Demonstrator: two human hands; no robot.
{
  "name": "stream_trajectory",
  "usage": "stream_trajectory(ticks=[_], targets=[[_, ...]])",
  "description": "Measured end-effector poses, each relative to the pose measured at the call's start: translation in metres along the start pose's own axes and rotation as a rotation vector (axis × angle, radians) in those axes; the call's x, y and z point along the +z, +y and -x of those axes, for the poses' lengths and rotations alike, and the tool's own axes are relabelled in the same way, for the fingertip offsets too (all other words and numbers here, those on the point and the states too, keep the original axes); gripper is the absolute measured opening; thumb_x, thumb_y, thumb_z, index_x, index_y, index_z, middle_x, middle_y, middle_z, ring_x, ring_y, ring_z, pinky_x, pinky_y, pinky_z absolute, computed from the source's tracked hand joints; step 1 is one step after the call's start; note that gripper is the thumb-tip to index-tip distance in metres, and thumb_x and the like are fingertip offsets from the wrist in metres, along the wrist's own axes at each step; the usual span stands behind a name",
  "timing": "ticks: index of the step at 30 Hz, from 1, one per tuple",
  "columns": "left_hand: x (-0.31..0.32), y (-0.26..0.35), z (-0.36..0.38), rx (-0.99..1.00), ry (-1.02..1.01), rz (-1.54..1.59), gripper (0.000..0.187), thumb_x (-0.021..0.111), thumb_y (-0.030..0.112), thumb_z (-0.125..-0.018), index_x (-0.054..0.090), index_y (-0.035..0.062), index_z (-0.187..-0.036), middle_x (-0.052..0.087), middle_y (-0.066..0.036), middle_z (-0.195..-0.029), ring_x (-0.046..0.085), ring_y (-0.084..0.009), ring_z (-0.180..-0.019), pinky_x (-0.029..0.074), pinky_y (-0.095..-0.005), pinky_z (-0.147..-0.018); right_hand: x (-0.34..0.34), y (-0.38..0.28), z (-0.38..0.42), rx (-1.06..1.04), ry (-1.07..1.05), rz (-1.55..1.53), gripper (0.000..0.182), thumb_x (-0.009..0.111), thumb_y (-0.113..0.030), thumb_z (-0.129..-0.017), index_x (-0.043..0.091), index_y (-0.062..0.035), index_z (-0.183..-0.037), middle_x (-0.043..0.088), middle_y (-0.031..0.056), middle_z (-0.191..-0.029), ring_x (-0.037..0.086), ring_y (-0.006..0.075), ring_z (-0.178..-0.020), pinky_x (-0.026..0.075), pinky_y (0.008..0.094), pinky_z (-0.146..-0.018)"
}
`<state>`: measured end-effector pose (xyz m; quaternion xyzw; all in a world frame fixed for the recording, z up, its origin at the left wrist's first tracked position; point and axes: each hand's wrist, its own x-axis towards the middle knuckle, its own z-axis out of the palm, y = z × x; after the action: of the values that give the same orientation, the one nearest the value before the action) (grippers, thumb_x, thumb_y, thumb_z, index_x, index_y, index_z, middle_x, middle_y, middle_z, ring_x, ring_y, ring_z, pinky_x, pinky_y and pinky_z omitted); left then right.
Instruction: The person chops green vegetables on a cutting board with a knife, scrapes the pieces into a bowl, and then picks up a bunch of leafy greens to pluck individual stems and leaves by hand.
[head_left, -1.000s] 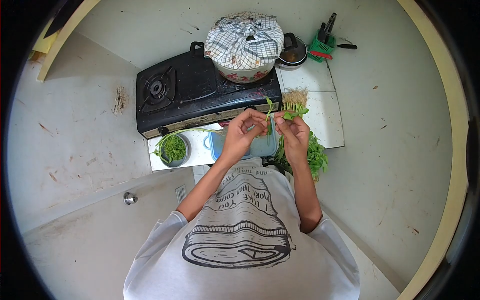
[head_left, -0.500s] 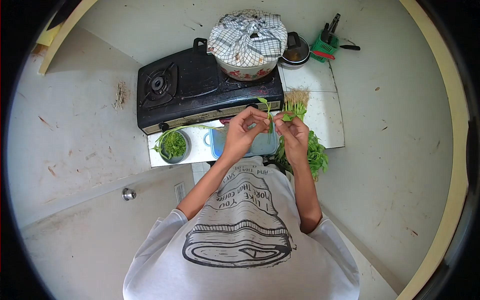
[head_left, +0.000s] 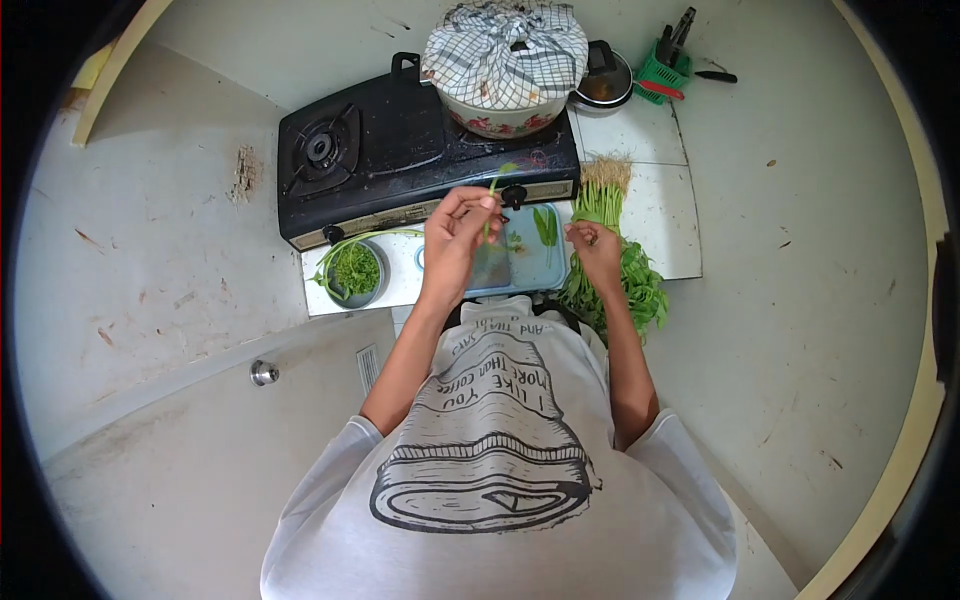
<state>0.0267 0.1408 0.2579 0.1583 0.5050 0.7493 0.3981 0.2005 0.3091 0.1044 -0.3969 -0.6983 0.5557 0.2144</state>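
My left hand (head_left: pixel 458 245) pinches a thin green stem (head_left: pixel 492 187) with a small leaf at its top, held up before the stove. My right hand (head_left: pixel 600 255) is closed at the fingertips, with a green leaf (head_left: pixel 588 216) showing at them. Between and beneath the hands lies a blue plastic container (head_left: pixel 530 272), holding green leaves (head_left: pixel 545 226) and small scraps. Beside my right hand rests a bunch of leafy greens (head_left: pixel 640 285) with pale roots at the far end. A grey bowl (head_left: pixel 378 290) of cut greens (head_left: pixel 355 270) stands left, long stems lying across its rim.
A black two-burner stove (head_left: pixel 390 150) stands behind the container. On its right burner is a flowered pot (head_left: pixel 500 122) covered with a checked cloth (head_left: pixel 505 55). A small lidded pan (head_left: pixel 605 90) and a green basket (head_left: pixel 662 78) of utensils sit at the back right.
My hands have drawn apart: the left moved left with the stem, the right moved slightly right with the leaf. More of the blue container and the leaves inside now shows.
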Motion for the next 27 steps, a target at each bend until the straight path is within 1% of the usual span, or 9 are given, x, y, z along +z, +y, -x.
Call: stream_trajectory(ticks=[2,3,6,9,15,18,21,24,27], targets=[[-0.009,0.004,0.004,-0.009,0.048,0.008,0.013,0.062,0.013,-0.101,0.065,0.0040,-0.110,0.065,-0.002,-0.095,0.058,-0.0090,-0.082,0.047,-0.0244,-0.071,0.007,0.040,-0.001,0.010,-0.065,0.150,0.017,0.074,-0.012,-0.089,0.074,0.0031,-0.096,0.076,0.0112,-0.080,0.071,0.0175,-0.071,0.055,0.0322,-0.068],[-0.014,0.004,0.006,-0.021,0.080,0.021,0.013,0.062,0.014,-0.101,0.065,0.0045,-0.110,0.064,-0.002,-0.095,0.058,-0.0087,-0.082,0.047,-0.0244,-0.072,0.011,0.047,0.002,-0.010,-0.067,0.178,0.017,0.074,-0.014,-0.087,0.074,0.0009,-0.093,0.075,0.0146,-0.079,0.073,0.0239,-0.071,0.056,0.0356,-0.067],[-0.026,0.003,0.011,-0.044,0.149,0.049,0.013,0.062,0.015,-0.101,0.065,0.0056,-0.110,0.064,-0.001,-0.096,0.058,-0.0083,-0.083,0.047,-0.0243,-0.072,0.024,0.072,-0.003,0.018,-0.169,0.337,0.019,0.073,-0.018,-0.087,0.074,0.0010,-0.090,0.074,0.0175,-0.080,0.074,0.0285,-0.073,0.057,0.0379,-0.069],[-0.032,0.003,0.016,-0.059,0.189,0.060,0.012,0.063,0.015,-0.101,0.065,0.0065,-0.108,0.063,0.000,-0.097,0.057,-0.0087,-0.082,0.047,-0.0245,-0.072,0.038,0.081,-0.012,0.025,-0.161,0.409,0.021,0.074,-0.020,-0.086,0.073,0.0012,-0.088,0.073,0.0181,-0.079,0.073,0.0312,-0.073,0.057,0.0391,-0.070],[-0.031,0.002,0.024,-0.069,0.195,0.088,0.016,0.065,0.015,-0.100,0.065,0.0043,-0.111,0.065,-0.002,-0.096,0.058,-0.0074,-0.081,0.045,-0.0233,-0.069,0.054,0.093,-0.022,0.024,-0.037,0.249,0.022,0.074,-0.021,-0.085,0.075,0.0001,-0.091,0.074,0.0188,-0.081,0.074,0.0342,-0.076,0.057,0.0414,-0.073],[-0.030,0.002,0.026,-0.068,0.192,0.082,0.017,0.064,0.015,-0.100,0.064,0.0041,-0.113,0.065,-0.002,-0.095,0.058,-0.0073,-0.081,0.044,-0.0232,-0.068,0.052,0.093,-0.017,0.076,-0.029,0.399,0.024,0.073,-0.024,-0.085,0.076,-0.0008,-0.092,0.074,0.0190,-0.081,0.074,0.0354,-0.078,0.057,0.0427,-0.075],[-0.030,0.000,0.027,-0.098,0.181,0.041,0.016,0.062,0.018,-0.102,0.064,0.0061,-0.112,0.063,0.000,-0.095,0.056,-0.0085,-0.083,0.043,-0.0240,-0.069,0.045,0.091,-0.012,0.131,-0.200,0.525,0.027,0.073,-0.027,-0.084,0.076,-0.0019,-0.094,0.074,0.0186,-0.080,0.073,0.0363,-0.079,0.057,0.0441,-0.076],[-0.029,-0.001,0.028,-0.096,0.158,0.080,0.016,0.061,0.018,-0.102,0.064,0.0063,-0.113,0.063,0.000,-0.095,0.056,-0.0086,-0.083,0.043,-0.0242,-0.069,0.040,0.082,-0.001,0.123,-0.093,0.449,0.024,0.073,-0.025,-0.085,0.076,-0.0034,-0.095,0.074,0.0186,-0.081,0.073,0.0350,-0.079,0.057,0.0426,-0.075],[-0.027,0.001,0.028,-0.084,0.150,0.083,0.015,0.060,0.018,-0.103,0.064,0.0066,-0.113,0.064,0.000,-0.095,0.056,-0.0086,-0.083,0.043,-0.0240,-0.069,0.033,0.074,0.001,0.021,-0.013,0.294,0.020,0.071,-0.020,-0.089,0.075,-0.0027,-0.099,0.074,0.0158,-0.079,0.074,0.0266,-0.072,0.056,0.0373,-0.069]])
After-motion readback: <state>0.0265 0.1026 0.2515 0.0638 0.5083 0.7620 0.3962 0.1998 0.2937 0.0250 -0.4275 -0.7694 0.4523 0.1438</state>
